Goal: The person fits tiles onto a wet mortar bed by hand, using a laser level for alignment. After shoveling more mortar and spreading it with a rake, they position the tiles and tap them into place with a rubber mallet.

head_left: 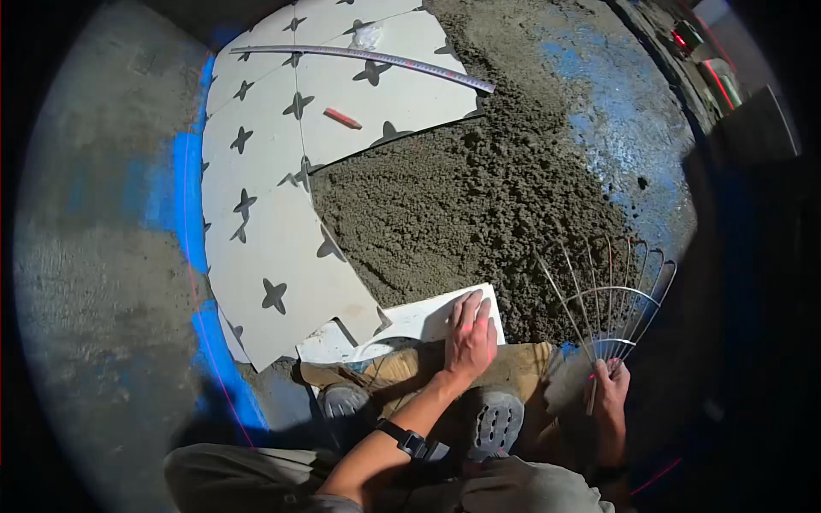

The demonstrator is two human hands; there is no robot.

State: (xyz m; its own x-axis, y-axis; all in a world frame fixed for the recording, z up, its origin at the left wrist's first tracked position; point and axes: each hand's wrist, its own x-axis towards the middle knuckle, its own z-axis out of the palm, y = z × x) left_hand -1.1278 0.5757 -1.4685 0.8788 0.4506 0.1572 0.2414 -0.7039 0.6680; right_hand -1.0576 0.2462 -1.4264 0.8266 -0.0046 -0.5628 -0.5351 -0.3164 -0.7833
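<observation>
Beneath me lies a bed of damp grey mortar (pixel 410 214), crumbly at the right and flatter at the left. My right hand (pixel 609 389) grips a small wire fan rake (pixel 614 344) by its short handle; the tines spread upward over the mortar's right edge. My left hand (pixel 470 342) rests, fingers extended, on a white board (pixel 419 316) at the mortar's near edge. Beside it, cream tiles with dark star motifs (pixel 274 248) cover the left, and one cut tile overlaps the board. A dark watch sits on my left wrist.
Across the far tiles lies a long metal ruler (pixel 368 58), its right end over mortar. Near it are a red carpenter's pencil (pixel 343 118) and a crumpled clear plastic piece (pixel 367 36). Brown cardboard (pixel 526 363) lies by my shoes. A green device (pixel 720 84) stands far right, with red laser lines around.
</observation>
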